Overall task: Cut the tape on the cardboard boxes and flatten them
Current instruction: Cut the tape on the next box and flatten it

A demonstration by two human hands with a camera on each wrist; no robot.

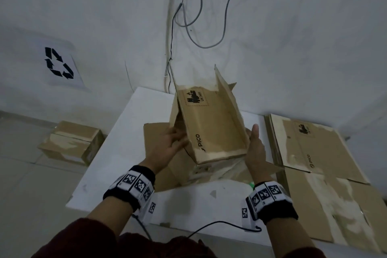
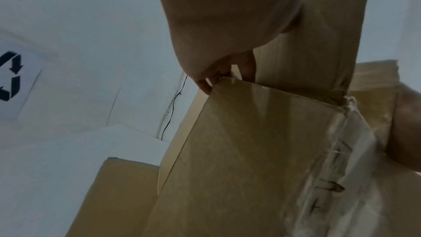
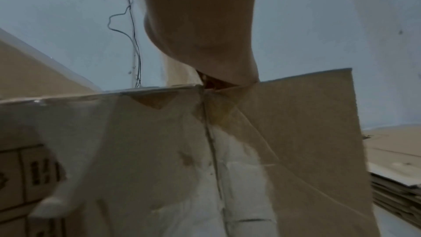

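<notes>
**Squeezing the opened box flat**

I'm holding the cardboard box (image 1: 209,125) above the white table (image 1: 129,132), my left hand (image 1: 169,144) gripping its left wall, fingers curled round the edge, my right hand (image 1: 255,148) pressing flat and straight-fingered against the right wall. I'm aiming to push opposite corners inward evenly. The box is looking empty inside; a taped box (image 1: 71,142) is waiting on the floor.

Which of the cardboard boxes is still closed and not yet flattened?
The small box on the floor, left of the white table. The box between the hands is open; the boxes at right lie flat.
</notes>
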